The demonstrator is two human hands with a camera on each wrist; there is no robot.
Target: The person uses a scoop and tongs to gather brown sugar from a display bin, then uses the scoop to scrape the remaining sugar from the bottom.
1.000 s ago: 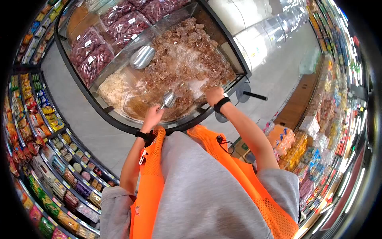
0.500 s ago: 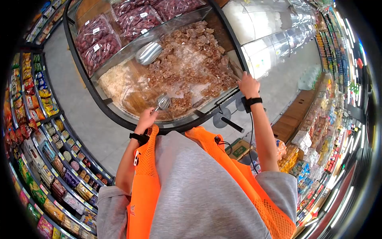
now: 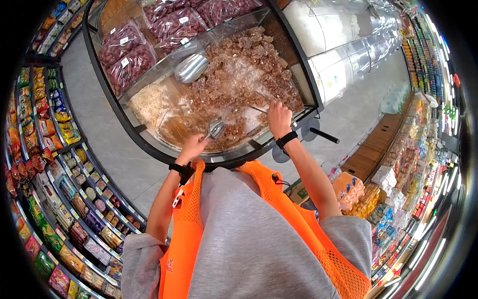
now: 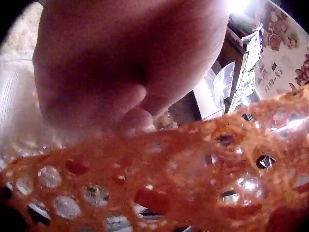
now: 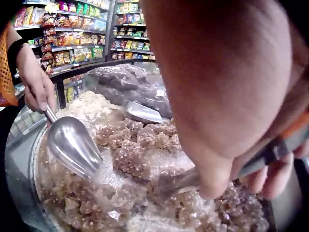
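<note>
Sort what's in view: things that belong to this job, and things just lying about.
Seemingly in the job:
scoop, held by the left hand
tool, held by the right hand
brown lumps

Seemingly just there:
second scoop, unheld
red bags
snack packets

Bin [image 3: 130, 133] open above
Room over thinly covered floor [image 3: 177, 93] beside heaped lumps [image 3: 249, 62]; scoop [image 3: 216, 128] and left hand [image 3: 194, 147] crowd the near edge, right hand [image 3: 280, 119] and tongs [image 3: 257, 109] the near-right corner, divider [image 3: 164, 64] the far side.
</note>
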